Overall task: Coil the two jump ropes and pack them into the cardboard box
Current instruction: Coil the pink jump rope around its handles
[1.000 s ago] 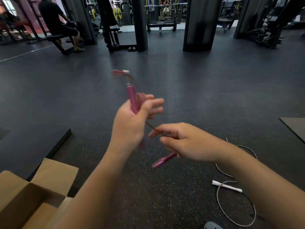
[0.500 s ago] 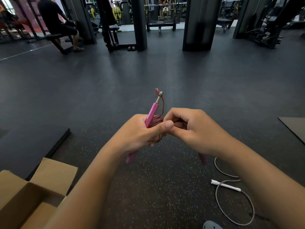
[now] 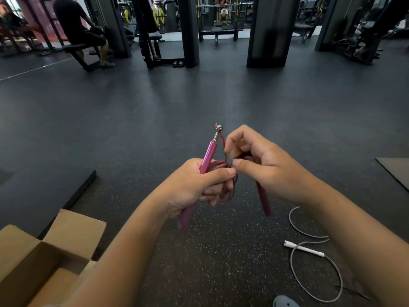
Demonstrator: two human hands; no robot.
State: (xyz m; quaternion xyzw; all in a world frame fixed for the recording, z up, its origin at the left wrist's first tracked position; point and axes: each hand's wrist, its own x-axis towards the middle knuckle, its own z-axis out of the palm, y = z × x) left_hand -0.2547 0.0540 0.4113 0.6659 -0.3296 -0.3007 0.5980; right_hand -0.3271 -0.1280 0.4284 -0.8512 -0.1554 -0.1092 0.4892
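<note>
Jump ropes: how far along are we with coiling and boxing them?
Done: most of the pink rope is looped into a coil in the left hand, against one pink handle. In hand: the right hand works the cord near the second handle, which hangs loose. Left: the white rope lies uncoiled on the floor, and no rope shows in the open cardboard box.

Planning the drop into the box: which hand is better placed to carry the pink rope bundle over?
Left. The left hand already clamps the pink jump rope coils and one handle, and the cardboard box lies open on its side.
</note>
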